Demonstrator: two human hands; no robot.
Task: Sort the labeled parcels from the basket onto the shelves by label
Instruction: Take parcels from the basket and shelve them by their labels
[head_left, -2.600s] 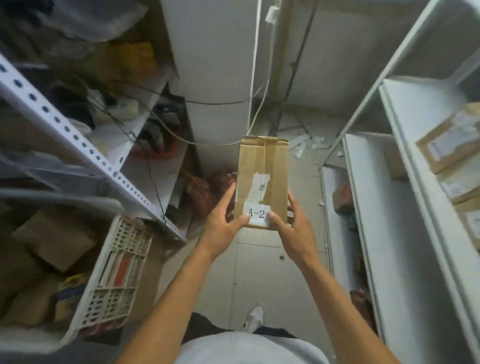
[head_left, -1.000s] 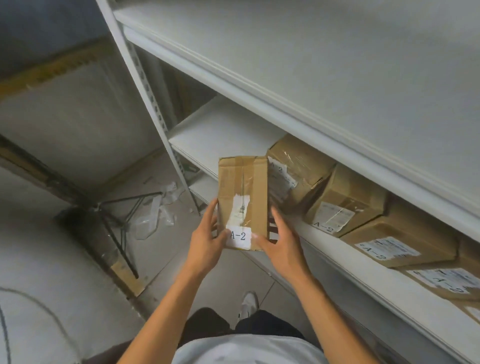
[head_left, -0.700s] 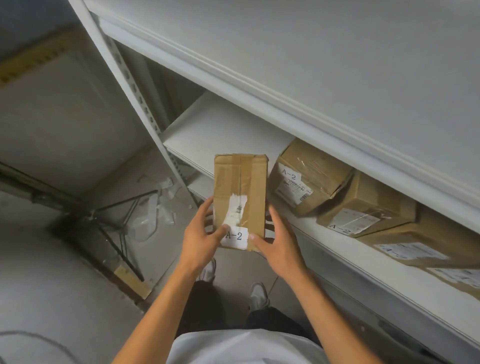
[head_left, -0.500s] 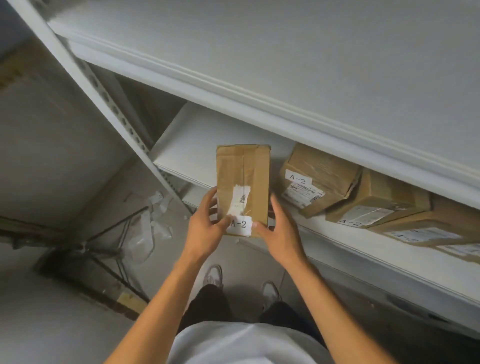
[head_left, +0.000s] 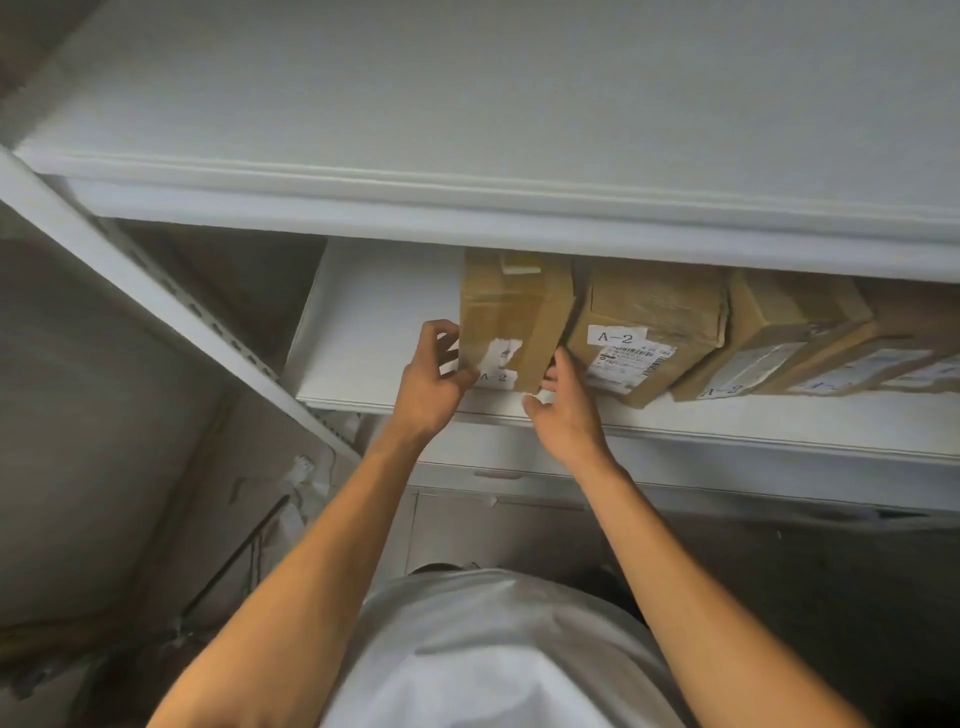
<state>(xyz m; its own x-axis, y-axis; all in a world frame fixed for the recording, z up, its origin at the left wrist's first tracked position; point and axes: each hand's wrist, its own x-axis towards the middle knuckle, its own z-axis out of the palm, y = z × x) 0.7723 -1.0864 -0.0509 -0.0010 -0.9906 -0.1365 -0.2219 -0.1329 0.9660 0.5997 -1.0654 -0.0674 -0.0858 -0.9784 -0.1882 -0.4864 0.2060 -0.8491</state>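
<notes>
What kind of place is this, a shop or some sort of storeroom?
Most likely a parcel storeroom or small sorting depot. White metal shelving holds a row of taped cardboard parcels with shipping labels, one tagged A-2, and both hands are setting another A-2 parcel beside it.

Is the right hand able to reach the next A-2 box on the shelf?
Probably yes. The right hand sits just beside the neighbouring A-2 box, nothing between them, but it's busy holding the parcel with the left hand.
</notes>
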